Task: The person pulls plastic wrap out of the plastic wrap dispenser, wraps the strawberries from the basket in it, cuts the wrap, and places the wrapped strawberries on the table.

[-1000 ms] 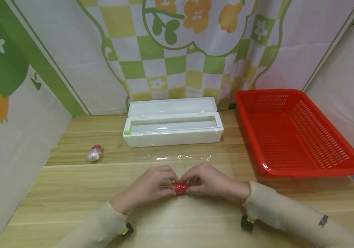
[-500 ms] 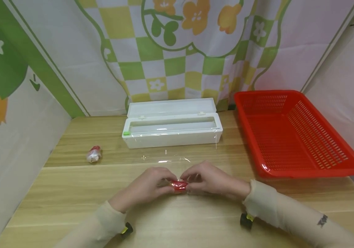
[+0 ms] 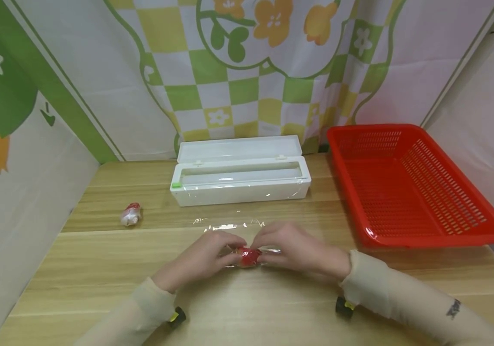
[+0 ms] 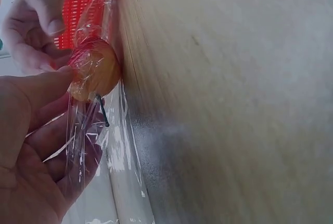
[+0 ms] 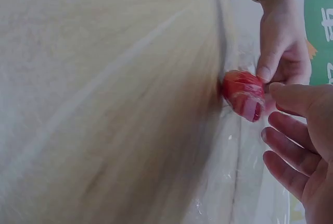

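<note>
A small red and yellow apple (image 4: 96,70) with a dark stem sits in clear cling film (image 4: 122,146), near the table surface. My left hand (image 3: 205,257) holds it by one end, the thumb against its side in the left wrist view. At its other end, in the head view, is my right hand (image 3: 292,247), slightly blurred. The right wrist view shows that hand's fingers (image 5: 291,135) spread and loosely bent beside the apple (image 5: 243,94). Film trails from the hands toward a white cling film box (image 3: 242,194) with its lid raised.
A red and white film-wrapped item (image 3: 131,215) lies on the table (image 3: 100,269) at the left. The red plastic basket (image 3: 428,240) stands at the right. Behind the box hangs a checkered curtain (image 3: 247,96), with cloth walls at both sides.
The apple has turned between the hands and shifted slightly away and to the left. My right fingers have spread wider apart. Creases in the film have shifted.
</note>
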A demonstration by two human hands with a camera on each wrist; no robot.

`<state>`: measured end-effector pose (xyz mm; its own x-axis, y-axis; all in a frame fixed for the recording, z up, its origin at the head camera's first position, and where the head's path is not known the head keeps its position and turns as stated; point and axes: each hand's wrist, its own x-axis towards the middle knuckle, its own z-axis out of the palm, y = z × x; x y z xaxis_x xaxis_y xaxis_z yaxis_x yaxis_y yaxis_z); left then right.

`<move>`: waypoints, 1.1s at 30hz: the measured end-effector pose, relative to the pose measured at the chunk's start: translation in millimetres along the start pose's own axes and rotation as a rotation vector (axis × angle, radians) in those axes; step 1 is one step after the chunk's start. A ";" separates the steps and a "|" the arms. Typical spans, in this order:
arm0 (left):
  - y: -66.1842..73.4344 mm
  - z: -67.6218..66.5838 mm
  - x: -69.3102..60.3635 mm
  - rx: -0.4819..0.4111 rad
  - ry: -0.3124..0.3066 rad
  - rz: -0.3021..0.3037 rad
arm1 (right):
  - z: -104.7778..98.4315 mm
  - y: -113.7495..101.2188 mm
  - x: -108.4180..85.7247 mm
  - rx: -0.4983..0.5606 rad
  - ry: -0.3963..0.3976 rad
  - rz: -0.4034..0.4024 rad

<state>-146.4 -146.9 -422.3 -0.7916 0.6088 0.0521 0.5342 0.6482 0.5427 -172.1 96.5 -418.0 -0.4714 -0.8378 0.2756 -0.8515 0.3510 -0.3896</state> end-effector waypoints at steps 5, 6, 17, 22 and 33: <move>-1.8 0.3 1.2 -0.015 0.002 -0.033 | 6.2 -0.9 0.7 -0.065 -0.013 -0.010; -2.2 0.5 1.4 -0.010 0.001 -0.034 | 7.4 -0.9 0.6 -0.075 -0.010 -0.011; -4.3 2.1 2.5 0.054 0.003 -0.007 | 20.5 5.3 1.6 -0.090 0.026 -0.030; -4.7 2.5 2.4 0.065 0.004 -0.011 | 22.7 5.4 2.8 -0.074 0.012 0.011; 5.4 -1.5 0.9 0.146 0.079 0.033 | 18.0 6.1 8.2 0.017 -0.073 0.140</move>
<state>-144.6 -143.5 -418.0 -0.7907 0.5968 0.1366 0.5932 0.6915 0.4123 -177.1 84.3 -433.9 -0.5670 -0.8094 0.1527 -0.7740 0.4602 -0.4348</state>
